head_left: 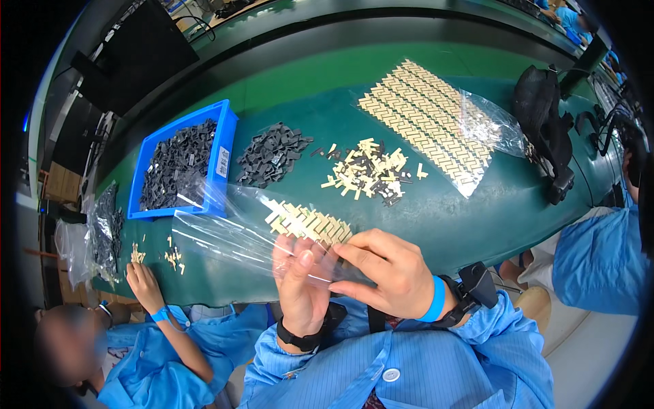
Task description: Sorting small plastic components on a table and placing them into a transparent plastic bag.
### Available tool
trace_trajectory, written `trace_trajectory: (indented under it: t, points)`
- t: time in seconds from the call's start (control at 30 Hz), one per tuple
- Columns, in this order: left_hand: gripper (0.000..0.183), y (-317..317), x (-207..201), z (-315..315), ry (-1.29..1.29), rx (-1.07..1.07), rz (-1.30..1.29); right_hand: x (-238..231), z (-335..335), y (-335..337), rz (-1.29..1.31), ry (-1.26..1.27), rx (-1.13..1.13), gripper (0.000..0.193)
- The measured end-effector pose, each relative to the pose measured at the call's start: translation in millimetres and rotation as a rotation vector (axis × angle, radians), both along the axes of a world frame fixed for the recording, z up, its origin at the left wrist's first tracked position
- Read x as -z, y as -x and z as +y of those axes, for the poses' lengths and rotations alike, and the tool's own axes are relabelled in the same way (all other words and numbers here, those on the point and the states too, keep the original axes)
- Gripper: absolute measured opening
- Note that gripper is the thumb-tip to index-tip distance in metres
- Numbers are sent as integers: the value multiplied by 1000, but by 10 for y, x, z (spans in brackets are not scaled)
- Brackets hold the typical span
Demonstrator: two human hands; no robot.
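A clear plastic bag (pixel 228 235) stretches to the left from between my hands. Cream-coloured small pieces in a slanted herringbone layout (pixel 310 221) show through its right part. My left hand (pixel 301 290) supports the bag from below, fingers behind the plastic and thumb in front. On the other side my right hand (pixel 392 273) pinches the bag's right edge near the cream pieces, thumb and forefinger close together. Whether its fingertips also grip one of the pieces cannot be made out. Just beyond lies a loose heap of cream and black pieces (pixel 368 167).
A blue bin (pixel 228 143) of dark pieces stands at left, beside a dark heap (pixel 272 153). A patterned cream sheet (pixel 426 112) lies far right, near a black strapped device (pixel 545 129). At left, a co-worker's hand (pixel 144 286) touches small cream pieces next to bagged dark parts (pixel 105 235).
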State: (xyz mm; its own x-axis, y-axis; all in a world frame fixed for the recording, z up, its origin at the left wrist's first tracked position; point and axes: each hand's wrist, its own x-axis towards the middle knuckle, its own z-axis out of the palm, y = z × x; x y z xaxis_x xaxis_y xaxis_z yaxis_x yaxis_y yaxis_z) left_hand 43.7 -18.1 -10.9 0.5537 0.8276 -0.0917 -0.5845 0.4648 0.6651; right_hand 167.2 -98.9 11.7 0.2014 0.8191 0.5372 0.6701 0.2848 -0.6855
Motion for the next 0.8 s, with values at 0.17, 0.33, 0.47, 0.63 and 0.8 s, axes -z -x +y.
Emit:
trace_trajectory:
  t: [0.17,0.33,0.47,0.63,0.8]
  points:
    - [37,51,43,15,31,29,-68,11,0,-33,-5,-2,43,45]
    - [31,43,10,-4,62,11,-64,3,9,-48,44,-8,42,37]
    - [28,47,1,-22,56,-11,-26,11,6,-67,223,39,-49,39]
    - [25,42,6,-66,-48,-40,39,36,-8,-51,365,71,-60,31]
    - [24,29,-31,-96,-15,-60,48,42,-5,-31,364,46,-18,24]
